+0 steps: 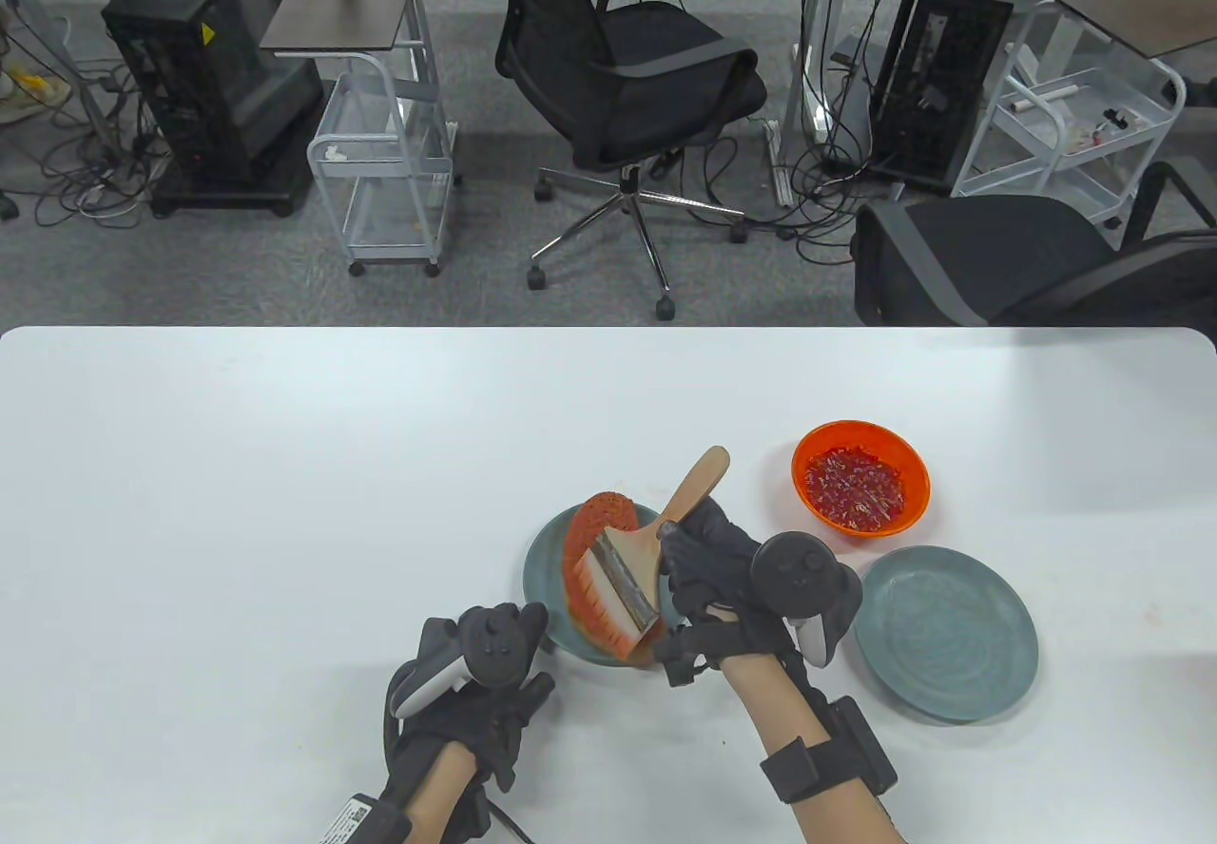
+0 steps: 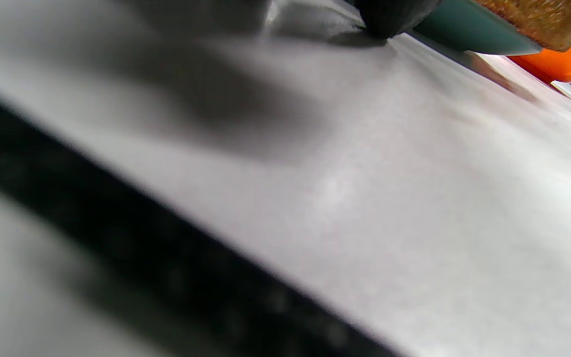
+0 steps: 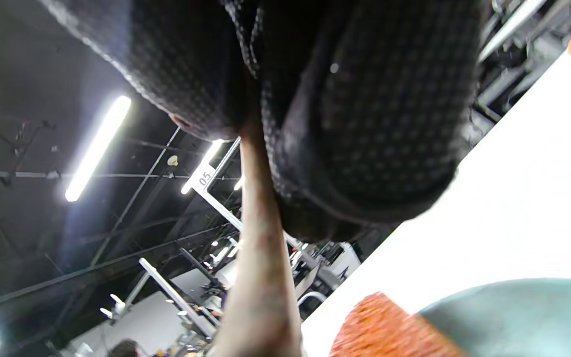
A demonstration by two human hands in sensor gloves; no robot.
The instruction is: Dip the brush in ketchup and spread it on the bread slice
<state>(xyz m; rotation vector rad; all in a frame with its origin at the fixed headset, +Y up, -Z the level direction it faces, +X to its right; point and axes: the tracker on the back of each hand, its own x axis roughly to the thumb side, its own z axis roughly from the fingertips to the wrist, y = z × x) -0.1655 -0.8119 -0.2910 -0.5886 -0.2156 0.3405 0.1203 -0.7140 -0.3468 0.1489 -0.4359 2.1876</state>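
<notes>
Nearest the table camera, the left hand [image 1: 475, 682] rests on the white counter [image 1: 238, 502] just beside the near-left rim of a grey-green plate [image 1: 542, 587]; whether its fingers are spread or curled cannot be told, and the left wrist view shows only blurred counter and a dark fingertip [image 2: 394, 17] at that rim. On this plate lies the bread slice [image 1: 588, 540], its top coated red-orange. The right hand [image 1: 723, 568] grips the wooden brush [image 1: 656, 540], fingers wrapped tight around the handle, which points up and away toward the counter's far side. The reddened bristles lie across the near part of the slice. Right of the brush sits the orange bowl of ketchup [image 1: 860, 478], and just in front of it a second grey-green plate [image 1: 946, 635], apart from the first.
</notes>
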